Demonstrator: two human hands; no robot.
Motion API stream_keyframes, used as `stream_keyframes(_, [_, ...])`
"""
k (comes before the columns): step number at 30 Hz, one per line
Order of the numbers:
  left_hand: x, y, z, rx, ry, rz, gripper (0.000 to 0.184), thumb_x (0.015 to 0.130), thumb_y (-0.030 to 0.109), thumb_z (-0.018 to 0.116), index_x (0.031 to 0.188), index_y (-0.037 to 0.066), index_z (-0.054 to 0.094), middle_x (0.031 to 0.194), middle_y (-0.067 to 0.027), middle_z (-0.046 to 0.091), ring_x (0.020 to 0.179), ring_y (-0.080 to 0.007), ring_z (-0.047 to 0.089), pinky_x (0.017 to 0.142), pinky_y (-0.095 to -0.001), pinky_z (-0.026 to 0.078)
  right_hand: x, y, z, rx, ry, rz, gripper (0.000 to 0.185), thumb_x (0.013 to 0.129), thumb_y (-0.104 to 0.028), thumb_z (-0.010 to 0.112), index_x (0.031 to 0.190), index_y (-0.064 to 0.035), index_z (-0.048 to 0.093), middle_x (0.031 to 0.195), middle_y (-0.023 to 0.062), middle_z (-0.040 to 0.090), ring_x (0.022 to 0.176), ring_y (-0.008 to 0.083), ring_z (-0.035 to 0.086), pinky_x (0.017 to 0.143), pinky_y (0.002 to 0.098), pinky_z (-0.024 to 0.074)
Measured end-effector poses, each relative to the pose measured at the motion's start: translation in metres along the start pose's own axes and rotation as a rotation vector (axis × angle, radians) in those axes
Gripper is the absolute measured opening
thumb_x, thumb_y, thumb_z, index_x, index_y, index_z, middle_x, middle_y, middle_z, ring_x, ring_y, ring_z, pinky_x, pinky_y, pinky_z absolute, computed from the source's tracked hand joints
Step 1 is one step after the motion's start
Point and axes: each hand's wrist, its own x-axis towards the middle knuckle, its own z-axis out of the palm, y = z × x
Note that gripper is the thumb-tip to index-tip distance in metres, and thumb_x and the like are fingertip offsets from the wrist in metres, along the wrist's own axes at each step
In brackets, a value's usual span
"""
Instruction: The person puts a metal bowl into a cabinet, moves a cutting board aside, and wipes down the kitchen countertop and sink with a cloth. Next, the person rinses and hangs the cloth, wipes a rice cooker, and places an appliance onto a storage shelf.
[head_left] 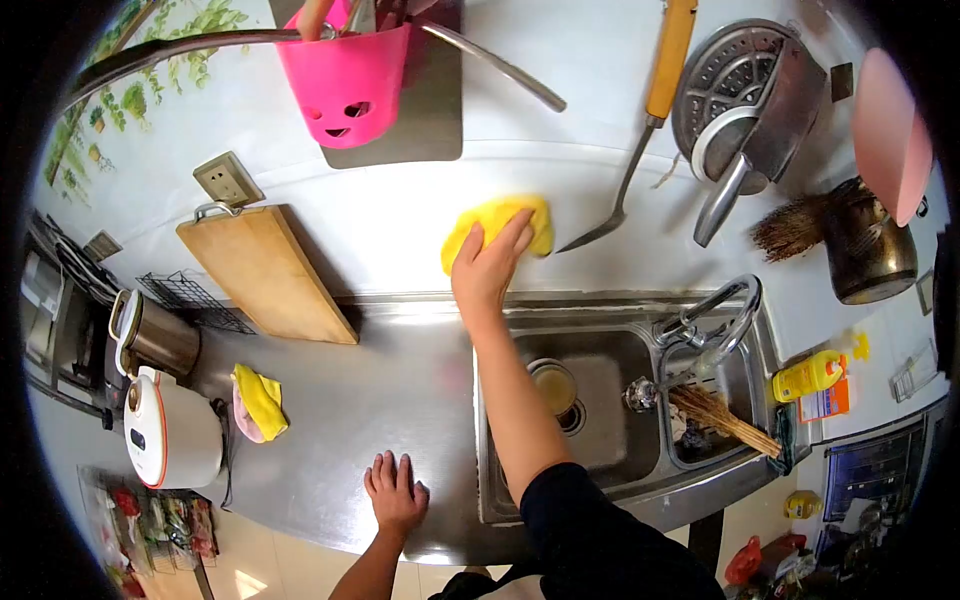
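Note:
My right hand presses a yellow cloth against the white wall above the sink, its fingers over the cloth's lower part. To the right of the cloth hangs a turner with a wooden handle, its blade tip close to the cloth. My left hand lies palm down on the steel counter near the front edge, fingers spread, holding nothing. Farther left on the counter is a folded yellow and pink cloth.
A double sink with a faucet lies below my right arm. A wooden cutting board leans on the wall, near a white rice cooker. Above are a pink utensil holder, a cleaver and a metal pot.

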Motion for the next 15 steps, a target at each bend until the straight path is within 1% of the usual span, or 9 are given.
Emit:
stream_keyframes(3, [-0.002, -0.003, 0.003, -0.008, 0.015, 0.014, 0.053, 0.077, 0.025, 0.055, 0.126, 0.005, 0.051, 0.135, -0.0251, 0.041, 0.128, -0.0420, 0.034, 0.105, -0.0596, 0.022, 0.007, -0.003, 0.012, -0.043, -0.016, -0.110, 0.067, 0.090, -0.008, 0.049, 0.141, 0.0128, 0.011, 0.131, 0.0334, 0.028, 0.119, 0.0488, 0.038, 0.102, 0.0435, 0.0332])
stream_keyframes(4, [-0.003, -0.002, 0.002, -0.011, 0.013, 0.010, 0.053, 0.077, 0.025, 0.055, 0.126, 0.005, 0.051, 0.135, -0.0251, 0.041, 0.128, -0.0420, 0.034, 0.105, -0.0596, 0.022, -0.003, 0.010, 0.022, -0.189, -0.060, -0.127, 0.067, 0.090, -0.009, 0.050, 0.140, 0.0124, 0.012, 0.129, 0.0328, 0.029, 0.116, 0.0486, 0.039, 0.101, 0.0455, 0.0341])
stream_keyframes(5, [-0.002, -0.001, 0.002, -0.017, 0.011, 0.002, 0.053, 0.077, 0.025, 0.055, 0.126, 0.005, 0.051, 0.135, -0.0251, 0.041, 0.128, -0.0421, 0.034, 0.105, -0.0596, 0.022, -0.016, 0.023, 0.028, -0.187, -0.061, -0.131, 0.067, 0.090, -0.009, 0.050, 0.140, 0.0124, 0.012, 0.129, 0.0328, 0.029, 0.116, 0.0486, 0.039, 0.101, 0.0455, 0.0341])
stream_keyframes(7, [-0.001, 0.001, -0.002, -0.020, 0.021, -0.008, 0.053, 0.077, 0.025, 0.055, 0.126, 0.005, 0.051, 0.135, -0.0251, 0.041, 0.128, -0.0422, 0.034, 0.105, -0.0596, 0.022, -0.047, 0.048, 0.034, -0.336, -0.374, -0.037, 0.068, 0.089, -0.009, 0.053, 0.140, 0.0117, 0.013, 0.130, 0.0326, 0.029, 0.115, 0.0490, 0.039, 0.100, 0.0477, 0.0343])
stream_keyframes(9, [0.001, 0.001, -0.004, -0.013, -0.026, -0.018, 0.053, 0.078, 0.025, 0.055, 0.126, 0.005, 0.051, 0.135, -0.0252, 0.041, 0.128, -0.0422, 0.034, 0.105, -0.0595, 0.022, -0.060, 0.055, 0.030, -0.379, -0.506, 0.118, 0.069, 0.088, -0.009, 0.055, 0.140, 0.0114, 0.013, 0.130, 0.0332, 0.029, 0.115, 0.0491, 0.039, 0.101, 0.0489, 0.0337])
stream_keyframes(10, [0.000, 0.000, -0.002, -0.028, 0.012, 0.002, 0.053, 0.078, 0.026, 0.055, 0.126, 0.004, 0.051, 0.135, -0.0253, 0.041, 0.128, -0.0420, 0.033, 0.105, -0.0594, 0.022, -0.059, 0.055, 0.024, -0.368, -0.452, 0.028, 0.069, 0.087, -0.008, 0.056, 0.140, 0.0110, 0.015, 0.129, 0.0325, 0.031, 0.114, 0.0489, 0.040, 0.100, 0.0484, 0.0340])
stream_keyframes(11, [0.002, -0.002, 0.000, -0.030, 0.020, 0.004, 0.053, 0.078, 0.026, 0.055, 0.126, 0.004, 0.051, 0.135, -0.0253, 0.041, 0.128, -0.0420, 0.033, 0.105, -0.0594, 0.022, -0.051, 0.055, 0.025, -0.367, -0.448, 0.020, 0.069, 0.087, -0.008, 0.056, 0.140, 0.0110, 0.015, 0.129, 0.0325, 0.031, 0.114, 0.0489, 0.040, 0.100, 0.0484, 0.0340])
stream_keyframes(13, [0.000, 0.001, -0.003, -0.028, 0.005, 0.001, 0.053, 0.078, 0.026, 0.055, 0.126, 0.004, 0.051, 0.134, -0.0253, 0.041, 0.128, -0.0419, 0.034, 0.105, -0.0595, 0.022, -0.024, 0.032, 0.021, -0.351, -0.191, -0.221, 0.068, 0.087, -0.007, 0.055, 0.140, 0.0113, 0.017, 0.127, 0.0320, 0.034, 0.113, 0.0483, 0.041, 0.100, 0.0479, 0.0348])
stream_keyframes(15, [-0.001, 0.000, -0.004, -0.039, 0.010, 0.002, 0.053, 0.078, 0.026, 0.054, 0.126, 0.004, 0.051, 0.134, -0.0254, 0.041, 0.128, -0.0420, 0.034, 0.105, -0.0595, 0.022, 0.017, -0.014, 0.007, -0.309, -0.053, -0.322, 0.068, 0.083, -0.006, 0.058, 0.137, 0.0128, 0.022, 0.122, 0.0311, 0.038, 0.109, 0.0452, 0.045, 0.096, 0.0467, 0.0368])
